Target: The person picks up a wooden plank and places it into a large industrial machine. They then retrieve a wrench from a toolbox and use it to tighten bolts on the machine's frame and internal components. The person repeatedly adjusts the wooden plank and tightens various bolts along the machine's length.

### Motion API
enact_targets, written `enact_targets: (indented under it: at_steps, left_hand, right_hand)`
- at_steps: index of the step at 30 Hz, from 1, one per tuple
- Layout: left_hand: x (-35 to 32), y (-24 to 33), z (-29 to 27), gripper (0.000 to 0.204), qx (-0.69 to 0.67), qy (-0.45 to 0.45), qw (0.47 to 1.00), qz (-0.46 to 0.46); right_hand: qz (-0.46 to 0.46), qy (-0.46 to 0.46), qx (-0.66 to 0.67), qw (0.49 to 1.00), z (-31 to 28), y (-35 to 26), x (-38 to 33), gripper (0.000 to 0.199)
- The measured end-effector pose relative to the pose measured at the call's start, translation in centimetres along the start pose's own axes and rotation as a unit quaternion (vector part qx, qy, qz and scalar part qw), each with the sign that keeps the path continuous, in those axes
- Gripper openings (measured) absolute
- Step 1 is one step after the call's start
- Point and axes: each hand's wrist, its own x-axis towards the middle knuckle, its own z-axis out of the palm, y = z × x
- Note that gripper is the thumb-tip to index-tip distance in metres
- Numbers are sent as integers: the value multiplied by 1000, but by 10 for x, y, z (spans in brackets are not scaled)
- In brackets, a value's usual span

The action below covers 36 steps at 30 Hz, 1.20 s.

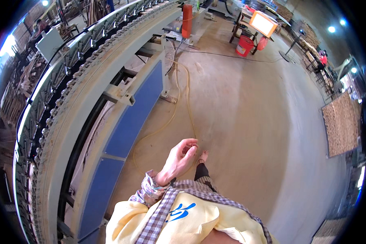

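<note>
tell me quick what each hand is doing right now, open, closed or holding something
Left hand: raised in front of the body, fingers loosely curled, nothing visible in it.
Right hand: not in view.

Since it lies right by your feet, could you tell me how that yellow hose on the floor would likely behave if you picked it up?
The hose is thin and lies in loose curves, so it probably flops and sags. It looks light, and would likely drag along the dusty floor.
</note>
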Motion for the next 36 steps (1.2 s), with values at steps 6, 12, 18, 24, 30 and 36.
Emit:
enact_targets:
  at_steps: [6,12,18,24,30,36]
  left_hand:
    - [165,4,56,30,-66,52,996,17]
    - [246,-17,37,27,-87,266,959,-31]
    - [347,-50,-41,25,-130,420,897,-37]
    - [544,-24,-140,34,-160,413,894,-67]
    - [662,-42,-202,42,-210,450,863,-89]
    - [702,-48,-202,38,-196,509,834,-86]
  right_hand:
    - [-90,13,-94,991,-195,-178,74,27]
    - [-308,136,-91,937,-384,-531,71,20]
    - [-507,-19,73,859,-401,-843,-62,22]
    - [-593,-95,-118,791,-357,-995,-134,21]
    - [-650,-104,-242,713,-347,-1092,-147,25]
    - [-653,-152,-407,620,-333,-1210,-163,28]
